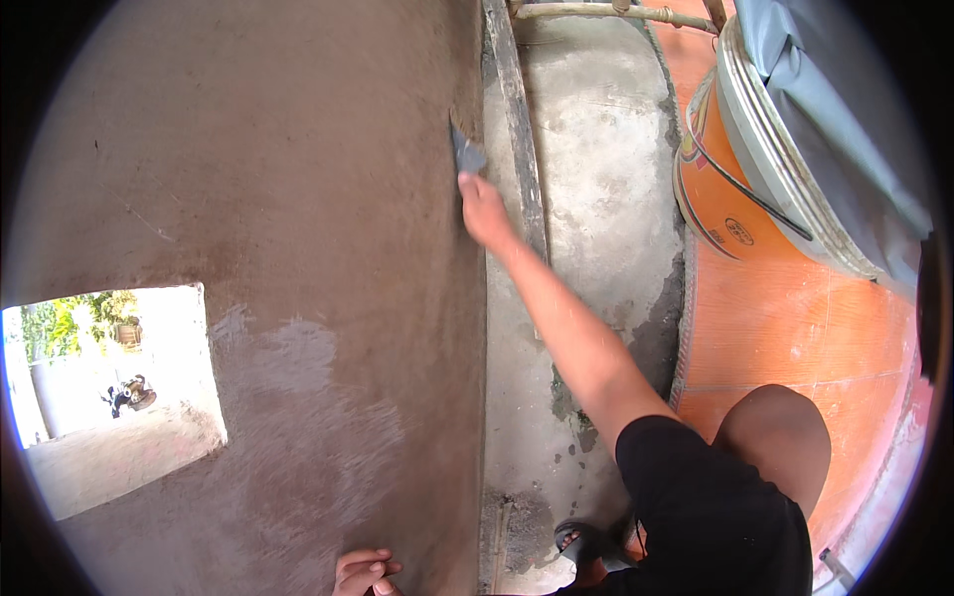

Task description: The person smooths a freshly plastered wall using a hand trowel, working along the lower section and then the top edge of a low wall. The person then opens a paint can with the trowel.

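My right hand grips a scraper with a flat, grey, triangular blade. The blade lies against the brown plastered wall, close to the wall's lower edge at the right. At the bottom of the view, my left hand is near the wall with its fingers curled together. What it holds, if anything, is hidden. The plaster is darker and smoother toward the top, while paler, streaky patches show beside the window opening.
A square window opening pierces the wall at left. A long wooden board lies along the concrete strip. An orange bucket with a white rim and grey sheet stands on orange tiles. My sandalled foot is below.
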Demonstrator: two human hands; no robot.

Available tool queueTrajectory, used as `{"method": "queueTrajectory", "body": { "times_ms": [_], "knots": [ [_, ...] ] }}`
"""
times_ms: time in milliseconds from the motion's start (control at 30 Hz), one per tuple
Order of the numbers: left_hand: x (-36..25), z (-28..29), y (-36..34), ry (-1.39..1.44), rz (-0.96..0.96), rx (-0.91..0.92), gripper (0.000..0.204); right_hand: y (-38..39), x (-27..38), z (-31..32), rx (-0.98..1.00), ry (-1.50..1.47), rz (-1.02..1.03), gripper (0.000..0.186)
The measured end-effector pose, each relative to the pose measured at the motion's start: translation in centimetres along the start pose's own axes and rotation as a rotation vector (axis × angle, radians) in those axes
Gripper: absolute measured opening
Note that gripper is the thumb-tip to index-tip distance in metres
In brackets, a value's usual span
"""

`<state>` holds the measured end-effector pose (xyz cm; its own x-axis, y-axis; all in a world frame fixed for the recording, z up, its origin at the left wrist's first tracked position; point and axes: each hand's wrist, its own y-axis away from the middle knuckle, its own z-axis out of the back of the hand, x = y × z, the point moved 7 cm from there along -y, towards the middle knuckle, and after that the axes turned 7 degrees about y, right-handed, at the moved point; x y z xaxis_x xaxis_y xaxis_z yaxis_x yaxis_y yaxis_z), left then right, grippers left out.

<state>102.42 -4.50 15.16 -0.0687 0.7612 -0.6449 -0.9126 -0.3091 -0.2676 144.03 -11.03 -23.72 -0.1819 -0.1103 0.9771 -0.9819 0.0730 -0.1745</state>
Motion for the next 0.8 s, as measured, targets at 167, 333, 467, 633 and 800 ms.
{"method": "queueTrajectory", "body": {
  "times_ms": [167, 333, 467, 633, 800],
  "knots": [
    [0.3, 0.0, 0.6, -0.038, 0.017, -0.001, 0.017, 23.4, 9.4, -1.4, 0.257, 0.067, -0.085, 0.050],
    [0.4, 0.3, 0.5, 0.006, 0.004, -0.010, 0.016, 5.5, 1.2, -0.7, -0.037, 0.089, -0.185, 0.040],
    [0.3, 0.2, 0.3, 0.066, -0.037, 0.046, 0.017, 0.8, 0.3, 0.2, -0.075, 0.049, -0.172, 0.045],
    [0.4, 0.2, 0.1, 0.054, 0.023, 0.041, 0.018, 19.9, 14.1, -1.2, 0.262, 0.038, -0.043, 0.040],
    [-0.1, 0.2, -0.3, 0.053, 0.028, 0.038, 0.019, 1.7, 13.6, -1.0, 0.052, 0.177, -0.272, 0.037]
  ]
}}
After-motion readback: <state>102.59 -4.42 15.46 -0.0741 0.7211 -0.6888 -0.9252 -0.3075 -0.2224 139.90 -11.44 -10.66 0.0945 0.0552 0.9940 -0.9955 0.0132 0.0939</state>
